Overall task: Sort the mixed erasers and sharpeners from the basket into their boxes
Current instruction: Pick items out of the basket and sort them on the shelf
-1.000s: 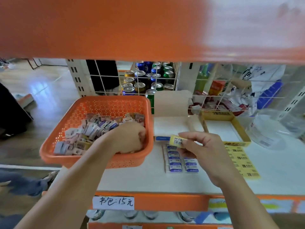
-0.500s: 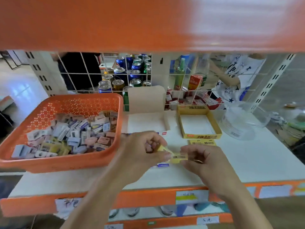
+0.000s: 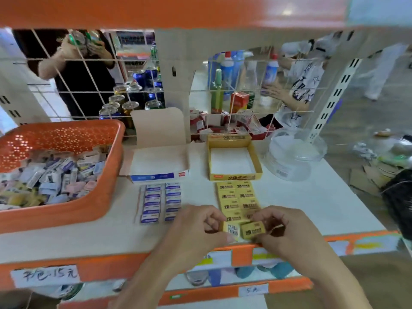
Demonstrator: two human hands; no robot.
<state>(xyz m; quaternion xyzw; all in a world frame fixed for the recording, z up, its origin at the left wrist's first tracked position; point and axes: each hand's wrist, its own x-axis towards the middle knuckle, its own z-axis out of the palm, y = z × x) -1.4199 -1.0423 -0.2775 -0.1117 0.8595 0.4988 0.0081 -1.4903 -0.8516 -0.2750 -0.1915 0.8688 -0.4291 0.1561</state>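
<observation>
An orange basket [image 3: 66, 134] at the left holds several mixed erasers and sharpeners. A white-and-blue box [image 3: 159, 162] and a yellow box [image 3: 233, 160] stand open on the white shelf. Blue-labelled erasers [image 3: 159, 202] lie in two rows before the white box; yellow erasers [image 3: 237, 198] lie in two rows before the yellow box. At the front end of the yellow rows, my left hand [image 3: 196, 233] pinches a yellow eraser with its barcode up [image 3: 231, 229], and my right hand [image 3: 289, 233] pinches another yellow eraser [image 3: 253, 229], side by side.
A clear plastic tub [image 3: 294, 152] stands right of the yellow box. A wire grid [image 3: 93, 92] backs the shelf, with cans, bottles and two people behind it. An orange shelf [image 3: 156, 12] hangs overhead. The orange front edge [image 3: 89, 264] bears price labels.
My left hand left the basket and joined the right hand in front of me. Both hands then shifted right, to the front end of the yellow eraser rows, each holding a yellow eraser.
</observation>
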